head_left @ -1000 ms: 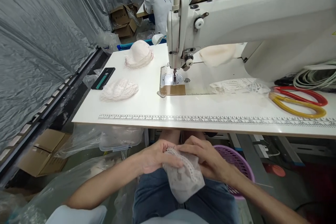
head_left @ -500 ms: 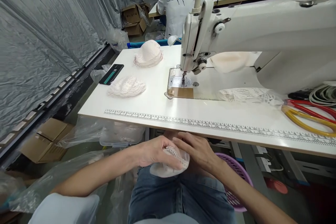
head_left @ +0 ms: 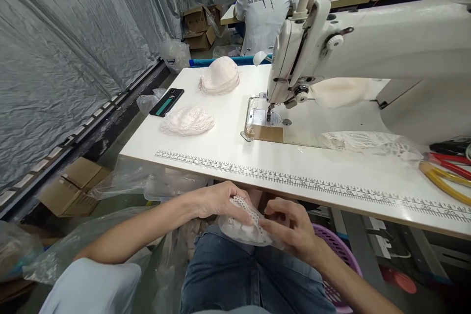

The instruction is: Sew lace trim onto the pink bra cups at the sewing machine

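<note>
Over my lap, just below the table's front edge, a white lace bra cup (head_left: 245,230) with a dotted openwork border is in my hands. My left hand (head_left: 224,204) is closed on it, the thumb lying across the lace and the fingers hidden behind. On the other side, my right hand (head_left: 294,228) has thumb and fingertips pinched at the cup's right edge, with its other fingers curled. A pile of lace pieces (head_left: 188,121) and a stack of pale pink cups (head_left: 220,76) lie on the white table (head_left: 221,144) beyond.
A sewing machine (head_left: 346,44) stands at the right, with more lace (head_left: 370,141) by its bed. Scissors with yellow handles (head_left: 441,179) lie farther right. A phone (head_left: 167,102) is at the left edge. A purple basket (head_left: 340,250) sits below; a person (head_left: 270,10) works ahead.
My right hand has gone from lying flat over the cup to a curled pinch at its right edge. My left hand keeps its hold. The view has shifted slightly left.
</note>
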Demonstrator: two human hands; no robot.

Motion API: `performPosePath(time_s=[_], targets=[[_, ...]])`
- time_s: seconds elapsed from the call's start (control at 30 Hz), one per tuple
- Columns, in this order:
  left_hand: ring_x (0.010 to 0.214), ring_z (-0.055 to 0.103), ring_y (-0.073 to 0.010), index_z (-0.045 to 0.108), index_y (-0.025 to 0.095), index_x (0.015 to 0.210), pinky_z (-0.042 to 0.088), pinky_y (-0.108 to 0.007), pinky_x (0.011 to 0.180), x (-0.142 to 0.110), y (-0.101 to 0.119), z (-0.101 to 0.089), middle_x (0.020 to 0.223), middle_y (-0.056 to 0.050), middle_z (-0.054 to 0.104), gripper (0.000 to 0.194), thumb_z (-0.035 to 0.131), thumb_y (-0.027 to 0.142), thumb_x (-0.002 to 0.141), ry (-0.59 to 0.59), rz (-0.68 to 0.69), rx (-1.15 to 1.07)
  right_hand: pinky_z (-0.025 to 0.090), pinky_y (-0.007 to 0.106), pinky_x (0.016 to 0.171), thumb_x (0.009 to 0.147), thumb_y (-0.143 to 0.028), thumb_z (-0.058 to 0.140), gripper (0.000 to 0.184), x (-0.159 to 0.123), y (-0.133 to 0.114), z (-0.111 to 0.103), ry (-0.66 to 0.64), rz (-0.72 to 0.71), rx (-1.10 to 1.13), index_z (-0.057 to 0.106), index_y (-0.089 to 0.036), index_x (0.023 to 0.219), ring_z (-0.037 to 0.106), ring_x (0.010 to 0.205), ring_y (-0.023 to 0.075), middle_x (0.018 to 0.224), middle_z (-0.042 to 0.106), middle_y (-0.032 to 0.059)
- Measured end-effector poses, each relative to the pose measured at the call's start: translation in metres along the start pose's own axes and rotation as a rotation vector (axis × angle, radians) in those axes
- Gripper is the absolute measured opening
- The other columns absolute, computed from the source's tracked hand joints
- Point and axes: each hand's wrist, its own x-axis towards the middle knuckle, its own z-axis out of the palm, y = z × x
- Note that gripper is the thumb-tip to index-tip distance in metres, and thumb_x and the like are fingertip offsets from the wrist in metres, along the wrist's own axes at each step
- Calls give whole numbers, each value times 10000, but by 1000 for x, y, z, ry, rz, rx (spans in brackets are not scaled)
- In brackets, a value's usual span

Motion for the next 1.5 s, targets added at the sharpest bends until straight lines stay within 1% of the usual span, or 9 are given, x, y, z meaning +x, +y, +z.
performPosePath(time_s=[0.13, 0.3, 0.47, 0.7, 0.93, 1.03, 1.17, 1.37, 1.5], targets=[[639, 517, -95, 633, 120, 704, 403, -197, 591, 4, 0, 1, 679, 13, 584, 202, 772, 211, 589, -10, -12, -28, 313, 194, 394, 820, -253, 570, 165, 3, -8, -1, -4, 149, 71, 465, -196, 706, 406, 424, 72, 529, 456, -55], [621, 519, -86, 639, 123, 689, 399, -193, 587, 6, 4, -2, 661, 22, 594, 199, 778, 202, 572, -2, -38, -29, 300, 199, 403, 817, -236, 574, 152, 4, -7, -1, -8, 144, 63, 455, -200, 729, 385, 422, 69, 527, 439, -65], [613, 537, -101, 657, 128, 668, 420, -220, 617, 11, 18, -5, 635, 20, 609, 245, 805, 236, 505, -20, -93, -12, 342, 205, 471, 839, -127, 532, 84, 13, 0, -9, 6, -103, -137, 543, -207, 860, 462, 505, 81, 630, 516, -30], [554, 454, -83, 593, 129, 570, 348, -203, 519, 15, 78, -28, 560, 38, 505, 248, 765, 307, 574, 3, 13, 306, 345, 229, 527, 826, -30, 503, 174, 44, 12, -36, -28, -299, -369, 564, -169, 910, 446, 578, 95, 730, 536, 17], [617, 526, -111, 648, 135, 725, 377, -185, 512, 93, 140, -76, 640, 16, 577, 93, 657, 206, 666, 334, 315, 942, 310, 237, 505, 871, 0, 346, 268, 94, 74, -56, -104, -269, -696, 548, -160, 794, 468, 594, 119, 804, 583, 52], [736, 567, -155, 643, 125, 799, 437, -235, 632, 122, 135, -86, 784, -35, 622, 160, 544, 66, 689, 477, 378, 1040, 315, 230, 482, 884, -8, 322, 295, 99, 101, -57, -120, -212, -690, 534, -158, 742, 474, 575, 121, 777, 585, 49], [897, 551, -194, 612, 156, 977, 441, -333, 802, 127, 113, -87, 987, -76, 597, 273, 433, 64, 792, 629, 437, 1114, 399, 240, 553, 897, -19, 313, 298, 94, 110, -54, -180, -169, -590, 546, -153, 770, 525, 651, 139, 775, 588, 57], [905, 567, -202, 658, 201, 900, 462, -337, 793, 131, 103, -83, 896, -26, 621, 139, 551, 247, 824, 587, 437, 1162, 408, 253, 556, 911, -56, 316, 292, 93, 106, -56, -215, -98, -513, 565, -155, 795, 520, 645, 142, 803, 598, 65], [861, 562, -186, 660, 198, 871, 463, -327, 789, 138, 101, -85, 828, -13, 617, 102, 587, 215, 801, 635, 462, 1181, 390, 254, 550, 920, -67, 307, 302, 92, 109, -56, -232, -83, -485, 575, -167, 824, 514, 636, 137, 817, 600, 60]])
